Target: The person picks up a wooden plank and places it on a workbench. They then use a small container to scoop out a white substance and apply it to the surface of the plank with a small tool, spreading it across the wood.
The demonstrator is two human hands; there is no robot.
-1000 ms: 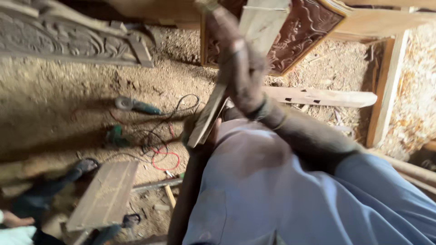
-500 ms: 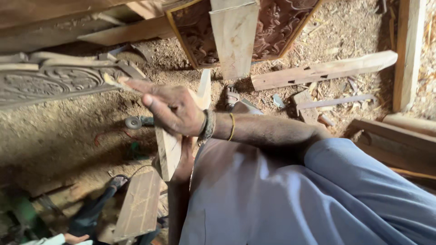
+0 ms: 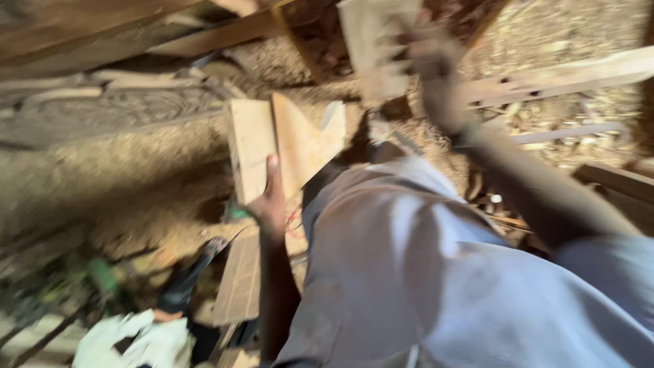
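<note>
Two bare hands are at work. The left hand is closed around the lower edge of a pale, notched wooden block, thumb up its face, held above the sawdust floor. Up and to the right of that block, the right hand, blurred, grips one flat plank by its side. Below the block lies one slatted board, with one white cloth farther left. No labels can be made out.

A carved wooden panel lies on sawdust-covered ground near a slotted rail.
</note>
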